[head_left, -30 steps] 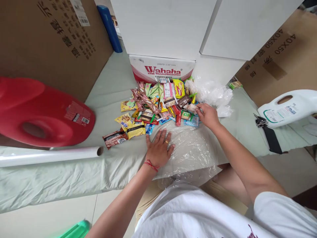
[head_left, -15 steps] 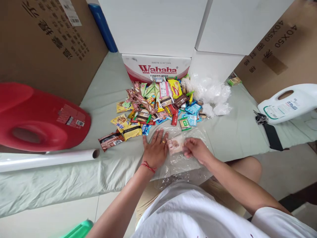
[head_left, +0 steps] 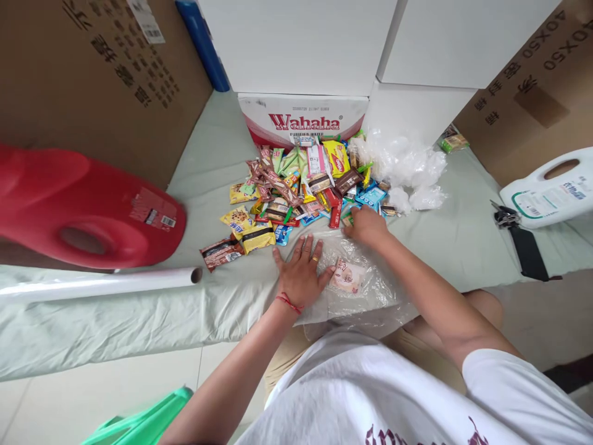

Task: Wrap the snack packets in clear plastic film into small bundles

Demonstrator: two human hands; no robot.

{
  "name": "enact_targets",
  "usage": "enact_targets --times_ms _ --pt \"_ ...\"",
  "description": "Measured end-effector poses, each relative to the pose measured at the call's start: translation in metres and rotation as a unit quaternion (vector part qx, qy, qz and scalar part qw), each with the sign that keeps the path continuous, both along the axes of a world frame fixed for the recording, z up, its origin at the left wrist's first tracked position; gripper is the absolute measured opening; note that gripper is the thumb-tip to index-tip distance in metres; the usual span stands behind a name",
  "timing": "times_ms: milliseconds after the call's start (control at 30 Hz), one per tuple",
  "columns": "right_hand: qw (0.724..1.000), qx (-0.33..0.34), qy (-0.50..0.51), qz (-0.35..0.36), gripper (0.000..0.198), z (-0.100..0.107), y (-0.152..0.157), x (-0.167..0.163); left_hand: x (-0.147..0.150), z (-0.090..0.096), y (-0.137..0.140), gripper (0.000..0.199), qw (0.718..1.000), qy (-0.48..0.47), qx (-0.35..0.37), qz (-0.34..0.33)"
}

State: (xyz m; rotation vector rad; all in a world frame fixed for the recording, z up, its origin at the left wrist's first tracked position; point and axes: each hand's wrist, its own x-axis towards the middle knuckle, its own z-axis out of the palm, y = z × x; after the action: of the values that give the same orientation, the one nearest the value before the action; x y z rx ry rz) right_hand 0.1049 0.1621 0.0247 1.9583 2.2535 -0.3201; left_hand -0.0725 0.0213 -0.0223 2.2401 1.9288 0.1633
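My left hand lies flat with its fingers spread, pressing on the left side of a clear plastic bag. A small pinkish-white snack packet lies on the bag, just right of my left thumb. At the front of the snack heap, my right hand has its fingers closed around a green snack packet, most of which the hand covers. Blue packets and a red packet lie close to those fingers. Yellow packets and a brown packet lie left of my left hand.
Crumpled clear bags sit right of the heap, before white boxes and a Wahaha carton. A red jug and a white roll are at left. A white jug, keys and a black phone are at right.
My right hand has let go of the pinkish-white packet, which now lies on the plastic bag, and has moved up to the green packet. My left hand stays flat, its thumb spread wider.
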Motion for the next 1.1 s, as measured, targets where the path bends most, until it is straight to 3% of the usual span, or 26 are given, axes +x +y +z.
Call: enact_targets --times_ms 133,233,333,400,500,633,800,967,1100 --pt "1.0 -0.014 0.01 -0.002 0.054 0.012 0.021 0.021 -0.001 0.0 0.0 0.075 1.0 -0.002 0.0 -0.001" --pt "0.996 0.042 0.073 0.023 0.044 0.037 0.017 0.048 0.0 -0.001 0.0 0.072 1.0 -0.002 0.006 0.002" --pt "0.979 0.11 0.149 0.091 0.041 0.061 -0.02 0.061 0.0 -0.003 0.0 0.07 1.0 -0.008 0.017 0.0" --pt "0.969 0.077 0.176 0.154 0.037 0.065 -0.058 0.057 0.0 -0.004 0.0 0.068 1.0 -0.013 0.024 -0.002" --pt "0.974 -0.011 0.128 0.187 0.041 0.049 -0.113 0.035 0.0 -0.006 0.0 0.067 0.999 -0.018 0.031 -0.003" --pt "0.986 -0.021 0.023 0.162 0.062 0.016 -0.144 0.01 -0.001 -0.006 0.0 0.068 0.999 -0.016 0.033 -0.006" --pt "0.985 -0.048 0.024 0.166 0.053 0.013 -0.129 0.019 -0.001 -0.008 0.0 0.065 0.999 -0.016 0.039 -0.009" --pt "0.97 -0.036 0.051 0.237 0.053 0.029 -0.109 0.032 -0.001 -0.011 0.0 0.061 0.999 -0.024 0.045 -0.01" --pt "0.955 -0.041 0.047 0.29 0.058 0.018 -0.101 0.024 -0.003 -0.01 0.002 0.058 0.998 -0.033 0.05 -0.003"
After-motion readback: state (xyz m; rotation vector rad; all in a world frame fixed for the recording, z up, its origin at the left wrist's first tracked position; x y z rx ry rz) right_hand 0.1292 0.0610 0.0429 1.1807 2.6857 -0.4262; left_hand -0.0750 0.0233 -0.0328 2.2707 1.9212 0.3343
